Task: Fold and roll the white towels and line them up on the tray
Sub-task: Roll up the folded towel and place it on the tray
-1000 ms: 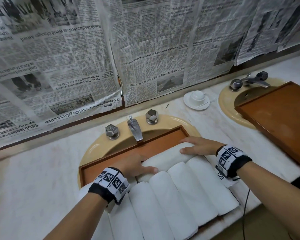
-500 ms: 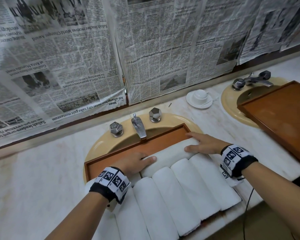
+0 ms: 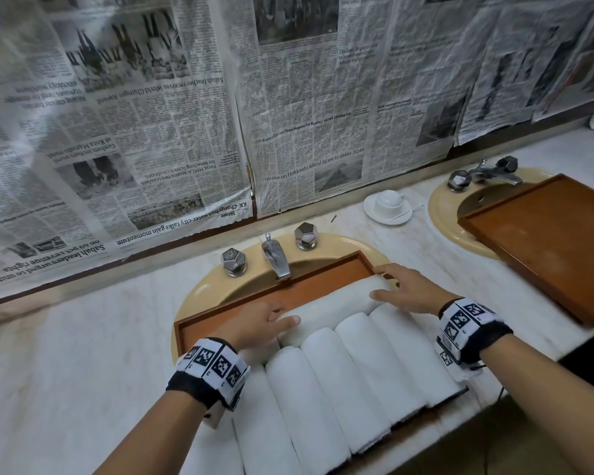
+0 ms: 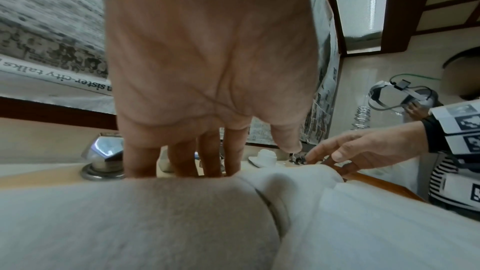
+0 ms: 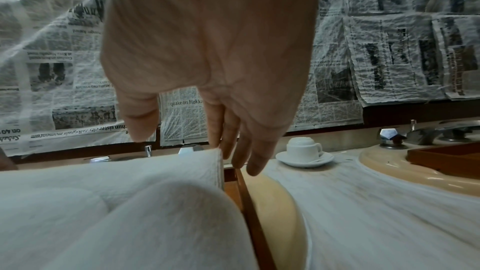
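Presently, lower centre of the head view: row of rolled towels (image 3: 340,382) lying side by side on the tray (image 3: 199,329). Behind them, a crosswise roll (image 3: 333,303) lies against their far ends. Left hand (image 3: 258,325) and right hand (image 3: 408,291), fingers nearly straight, rest on its two ends, gripping nothing. Step, judged: seating this roll. Next: squaring it with the row, then letting go. Beyond: tap (image 3: 275,257), cup (image 3: 388,202), second tray (image 3: 556,241) at right.

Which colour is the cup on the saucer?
The cup is white, best seen in the right wrist view.
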A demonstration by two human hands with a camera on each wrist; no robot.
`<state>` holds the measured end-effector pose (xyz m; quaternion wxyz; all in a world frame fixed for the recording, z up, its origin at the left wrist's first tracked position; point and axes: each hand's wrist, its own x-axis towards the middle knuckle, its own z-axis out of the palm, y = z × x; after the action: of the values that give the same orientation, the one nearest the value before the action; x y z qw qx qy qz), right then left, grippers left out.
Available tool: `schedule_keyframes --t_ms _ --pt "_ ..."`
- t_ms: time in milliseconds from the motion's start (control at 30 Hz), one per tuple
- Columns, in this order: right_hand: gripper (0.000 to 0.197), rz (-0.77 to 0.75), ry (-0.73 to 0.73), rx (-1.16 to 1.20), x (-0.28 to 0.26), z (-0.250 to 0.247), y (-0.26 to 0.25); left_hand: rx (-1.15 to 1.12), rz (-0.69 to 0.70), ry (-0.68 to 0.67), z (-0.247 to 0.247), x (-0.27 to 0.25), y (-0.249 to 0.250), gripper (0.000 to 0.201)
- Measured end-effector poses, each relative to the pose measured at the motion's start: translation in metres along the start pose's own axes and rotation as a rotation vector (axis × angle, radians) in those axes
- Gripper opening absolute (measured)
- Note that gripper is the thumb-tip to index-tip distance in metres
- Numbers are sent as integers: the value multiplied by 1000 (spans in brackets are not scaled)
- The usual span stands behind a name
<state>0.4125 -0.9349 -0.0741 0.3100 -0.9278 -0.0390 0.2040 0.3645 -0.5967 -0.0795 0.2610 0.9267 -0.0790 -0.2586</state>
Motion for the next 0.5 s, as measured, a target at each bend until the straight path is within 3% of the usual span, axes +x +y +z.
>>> schedule_keyframes --t_ms 500 --pt "67 -188 122 -149 -52 38 -38 -72 -19 225 1 -88 -36 56"
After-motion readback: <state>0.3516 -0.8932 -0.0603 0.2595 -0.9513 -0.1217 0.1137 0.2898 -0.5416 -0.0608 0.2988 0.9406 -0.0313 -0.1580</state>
